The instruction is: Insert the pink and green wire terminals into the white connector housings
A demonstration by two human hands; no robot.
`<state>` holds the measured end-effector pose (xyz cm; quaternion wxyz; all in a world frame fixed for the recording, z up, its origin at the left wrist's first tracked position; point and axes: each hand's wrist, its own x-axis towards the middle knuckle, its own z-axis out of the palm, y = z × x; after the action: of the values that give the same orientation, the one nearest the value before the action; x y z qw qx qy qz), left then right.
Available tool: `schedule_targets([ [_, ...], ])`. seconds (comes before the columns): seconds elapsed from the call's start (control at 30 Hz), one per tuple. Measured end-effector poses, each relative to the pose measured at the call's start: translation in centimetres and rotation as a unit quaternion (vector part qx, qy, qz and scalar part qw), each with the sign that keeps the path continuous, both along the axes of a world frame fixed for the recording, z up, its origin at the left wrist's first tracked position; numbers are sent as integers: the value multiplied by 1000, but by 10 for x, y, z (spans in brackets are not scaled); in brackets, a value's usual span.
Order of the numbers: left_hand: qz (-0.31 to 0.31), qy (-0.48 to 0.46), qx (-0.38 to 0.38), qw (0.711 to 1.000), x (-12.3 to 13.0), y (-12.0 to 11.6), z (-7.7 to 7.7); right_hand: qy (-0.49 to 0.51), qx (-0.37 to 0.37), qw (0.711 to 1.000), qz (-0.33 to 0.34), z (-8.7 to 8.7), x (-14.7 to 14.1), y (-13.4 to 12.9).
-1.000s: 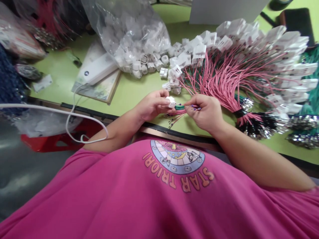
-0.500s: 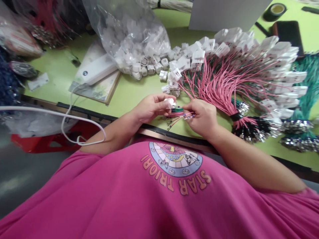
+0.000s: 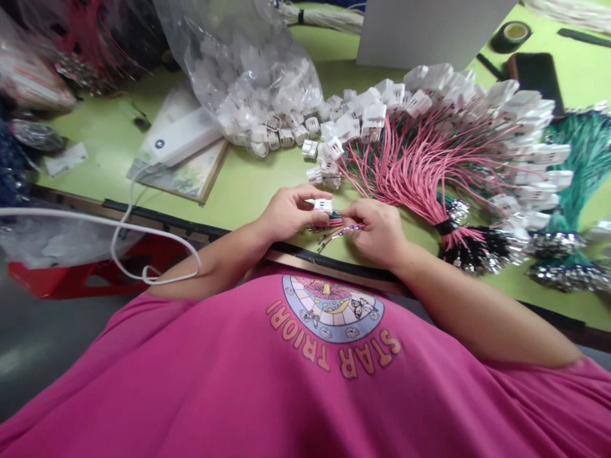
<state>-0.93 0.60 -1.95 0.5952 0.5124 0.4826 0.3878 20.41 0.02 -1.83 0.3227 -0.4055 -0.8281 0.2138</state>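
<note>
1. Hands met over the near edge of the green table [image 3: 267, 178]; the left hand [image 3: 286, 213] pinched a small white plug [image 3: 323, 205] between thumb and fingers
2. The right hand [image 3: 377, 229] was closed on thin wires [image 3: 337, 222] running into that plug
3. A fan of pink wires with white plugs [image 3: 429, 146] lay just beyond; a clear bag of plugs [image 3: 248, 70] sat behind

Pink wires [image 3: 405, 168], white connectors [image 3: 477, 89] (some green wires [image 3: 580, 149]), lime table [image 3: 258, 175].
</note>
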Motion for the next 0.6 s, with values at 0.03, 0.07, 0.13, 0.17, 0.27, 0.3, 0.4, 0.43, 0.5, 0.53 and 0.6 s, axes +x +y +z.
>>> schedule_targets([
  [0.03,0,-1,3,1000,0,0,0,14,-6,1000,6,1,0,0],
  [0.07,0,-4,4,1000,0,0,0,29,-12,999,8,2,0,1],
  [0.13,1,-18,8,1000,0,0,1,53,-36,998,7,5,0,1],
  [0.17,3,-26,16,1000,0,1,1,64,-53,997,3,6,0,2],
  [0.27,-5,-39,58,998,-1,3,0,88,-105,991,-7,11,1,3],
  [0.3,-13,-38,76,996,-1,4,-2,93,-120,988,-9,12,1,4],
  [0.4,-38,-28,123,991,-2,7,-6,108,-171,979,-9,14,2,7],
  [0.43,-37,-28,137,990,-3,8,-7,115,-190,975,-9,14,2,8],
  [0.5,-26,-34,157,987,-3,9,-9,131,-223,966,-11,15,2,10],
  [0.53,-19,-38,164,986,-3,9,-10,137,-234,962,-14,15,1,10],
  [0.6,-11,-39,168,985,-2,10,-12,143,-243,959,-18,15,1,11],
])
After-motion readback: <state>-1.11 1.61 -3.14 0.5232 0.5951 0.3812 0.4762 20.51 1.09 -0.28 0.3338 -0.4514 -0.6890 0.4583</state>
